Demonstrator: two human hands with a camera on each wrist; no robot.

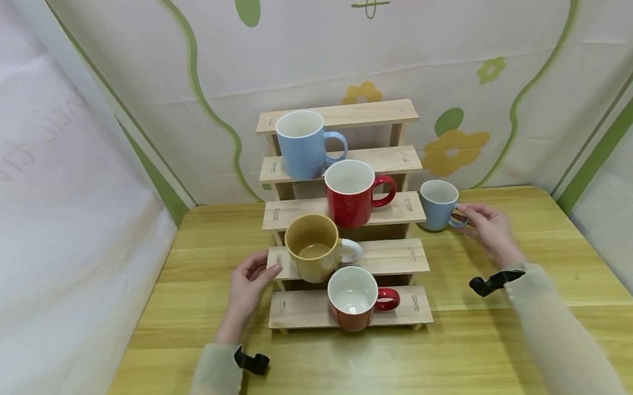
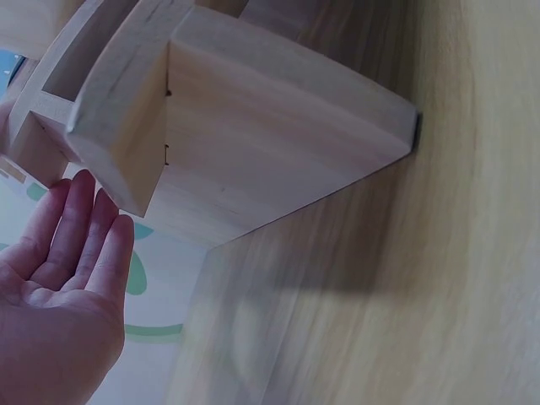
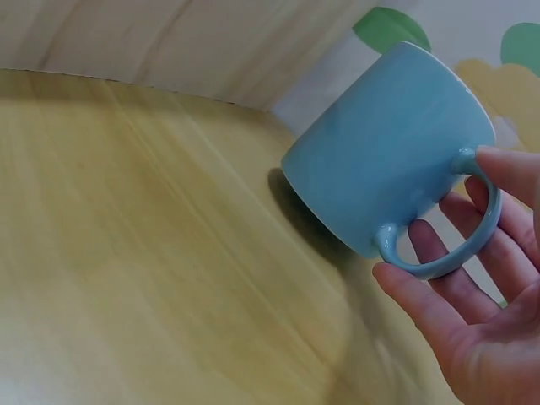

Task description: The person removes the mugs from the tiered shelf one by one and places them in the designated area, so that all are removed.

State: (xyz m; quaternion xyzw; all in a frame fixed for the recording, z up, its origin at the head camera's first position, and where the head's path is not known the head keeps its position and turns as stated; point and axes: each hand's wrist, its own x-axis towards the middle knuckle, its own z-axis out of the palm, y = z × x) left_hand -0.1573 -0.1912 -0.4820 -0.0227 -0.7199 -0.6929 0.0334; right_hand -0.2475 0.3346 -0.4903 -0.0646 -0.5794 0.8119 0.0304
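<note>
On the right, my right hand (image 1: 488, 228) holds a light blue mug (image 1: 438, 204) by its handle, thumb and fingers around the loop in the right wrist view. The mug is upright beside the wooden stepped rack (image 1: 390, 257); whether its base touches the table I cannot tell. My left hand (image 1: 250, 289) grips the left end of the rack's second step from the bottom, thumb on top. In the left wrist view its fingers (image 2: 72, 228) reach to the step's underside. The rack bears a larger blue mug (image 1: 303, 149), a red mug (image 1: 350, 201), a yellow mug (image 1: 314, 253) and a brownish-red mug (image 1: 353, 303).
The rack stands on a wood-grain table (image 1: 330, 376). A white cloth printed with flowers (image 1: 393, 42) hangs behind it, and white cloth walls (image 1: 61, 211) flank both sides. The table's back edge lies close behind the rack.
</note>
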